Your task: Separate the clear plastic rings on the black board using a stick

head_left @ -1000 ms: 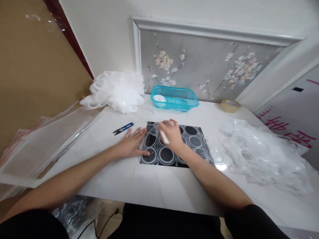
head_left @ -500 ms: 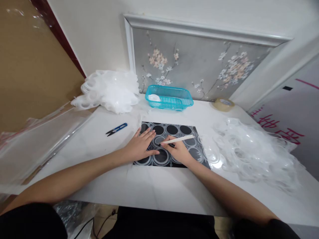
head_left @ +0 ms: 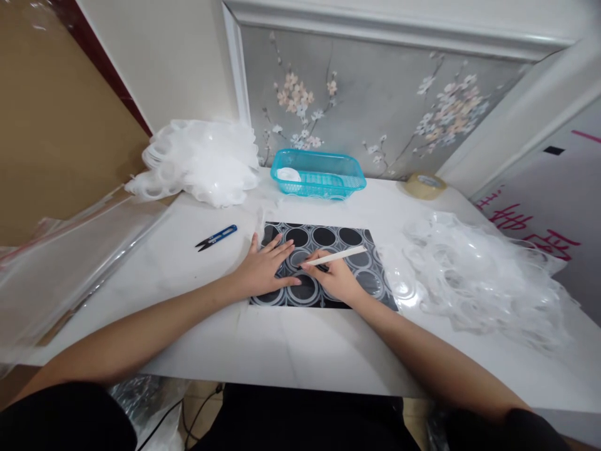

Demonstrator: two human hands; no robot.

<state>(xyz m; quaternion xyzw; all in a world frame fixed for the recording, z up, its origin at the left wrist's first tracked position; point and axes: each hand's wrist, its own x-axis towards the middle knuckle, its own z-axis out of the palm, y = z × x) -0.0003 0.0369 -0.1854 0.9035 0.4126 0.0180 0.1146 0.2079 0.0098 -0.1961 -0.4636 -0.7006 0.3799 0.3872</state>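
A black sheet printed with pale rings [head_left: 350, 241] lies flat on the white table [head_left: 291, 344]. My left hand [head_left: 263, 270] rests flat on the sheet's left part, fingers spread. My right hand [head_left: 334, 280] is closed in a pinch around a thin white stick-like tool [head_left: 339, 255], whose tip touches the sheet near a ring beside my left fingertips.
Small blue snips [head_left: 216, 237] lie left of the sheet. A turquoise plastic basket [head_left: 319, 176] stands at the back with a white round piece inside. Heaps of clear plastic pieces lie at back left [head_left: 197, 161] and right [head_left: 474, 275]. A tape roll [head_left: 425, 185] and clear bags [head_left: 70, 263] are nearby.
My right hand has come down from the sheet's far edge to its middle, the white tool now angled with its tip on the sheet. My left hand shifted slightly onto the sheet.
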